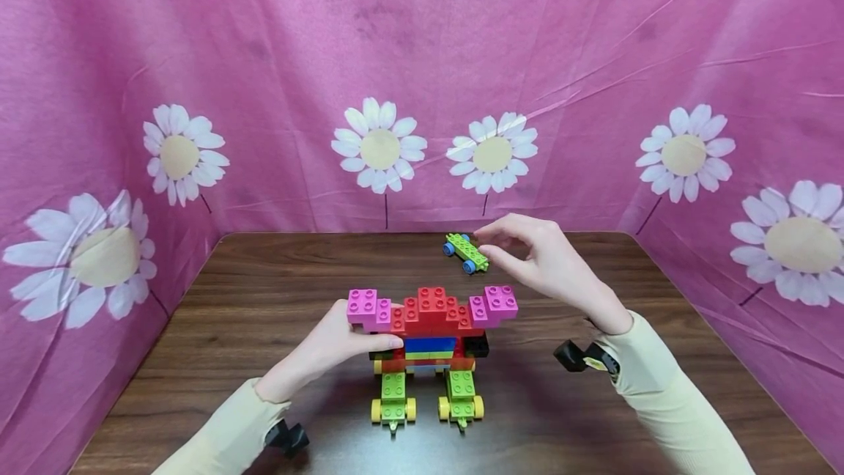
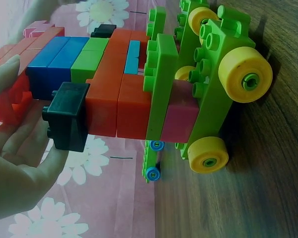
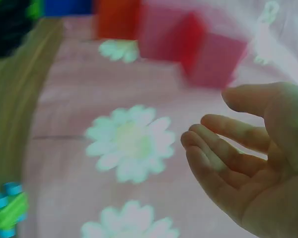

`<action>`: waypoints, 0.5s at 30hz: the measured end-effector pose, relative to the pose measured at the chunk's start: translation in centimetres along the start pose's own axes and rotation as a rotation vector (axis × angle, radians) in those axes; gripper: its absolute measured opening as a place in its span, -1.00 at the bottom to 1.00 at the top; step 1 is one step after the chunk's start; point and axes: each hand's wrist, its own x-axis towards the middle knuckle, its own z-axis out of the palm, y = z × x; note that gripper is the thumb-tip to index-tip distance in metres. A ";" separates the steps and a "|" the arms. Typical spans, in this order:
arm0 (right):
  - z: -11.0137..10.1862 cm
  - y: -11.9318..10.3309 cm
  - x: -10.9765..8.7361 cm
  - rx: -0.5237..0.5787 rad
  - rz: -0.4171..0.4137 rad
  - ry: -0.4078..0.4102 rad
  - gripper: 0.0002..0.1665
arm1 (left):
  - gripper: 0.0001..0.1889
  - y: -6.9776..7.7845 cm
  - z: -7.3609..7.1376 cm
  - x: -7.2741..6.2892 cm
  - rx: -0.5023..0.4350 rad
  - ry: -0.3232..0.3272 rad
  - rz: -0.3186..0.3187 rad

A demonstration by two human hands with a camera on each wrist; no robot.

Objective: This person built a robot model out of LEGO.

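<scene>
A toy-brick figure stands upright on the table, with pink arm ends, a red top, blue and green bricks in its middle, and two green wheeled bases with yellow wheels. My left hand grips its left side, thumb in front and fingers behind, close to a black brick. Nothing is in my right hand, which hovers in the air to the right of the figure with its fingers loosely bent. Farther back sits a small green car base with blue wheels, apart from the right hand.
The brown wooden table ends at a pink cloth backdrop printed with white daisies. Black wrist devices hang at both cream sleeves.
</scene>
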 end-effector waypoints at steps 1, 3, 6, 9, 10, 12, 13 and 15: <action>0.3 0.7 -0.3 -0.010 0.017 0.006 -0.76 | -0.45 0.0 0.0 0.0 0.000 0.001 -0.003; 1.2 2.1 -0.9 -0.023 0.047 0.010 -0.79 | -0.45 0.0 0.0 0.0 -0.005 0.004 -0.010; 2.8 4.1 -2.0 -0.034 0.085 -0.004 -0.81 | -0.46 -0.2 -0.1 0.1 -0.006 0.002 -0.006; 4.5 5.9 -3.1 -0.019 0.128 -0.044 -0.82 | -0.47 -0.3 -0.1 0.2 -0.010 0.004 -0.009; 5.1 6.5 -3.5 -0.016 0.140 -0.060 -0.81 | -0.47 -0.3 -0.1 0.2 -0.010 0.004 -0.009; 6.1 7.6 -4.3 -0.007 0.167 -0.102 -0.76 | -0.47 -0.3 -0.1 0.2 -0.012 0.003 -0.010; 6.5 8.1 -4.6 -0.004 0.180 -0.124 -0.71 | -0.47 -0.3 -0.1 0.2 -0.012 0.003 -0.009; 7.4 9.0 -5.4 -0.008 0.214 -0.166 -0.63 | -0.47 -0.4 -0.1 0.2 -0.013 0.001 -0.006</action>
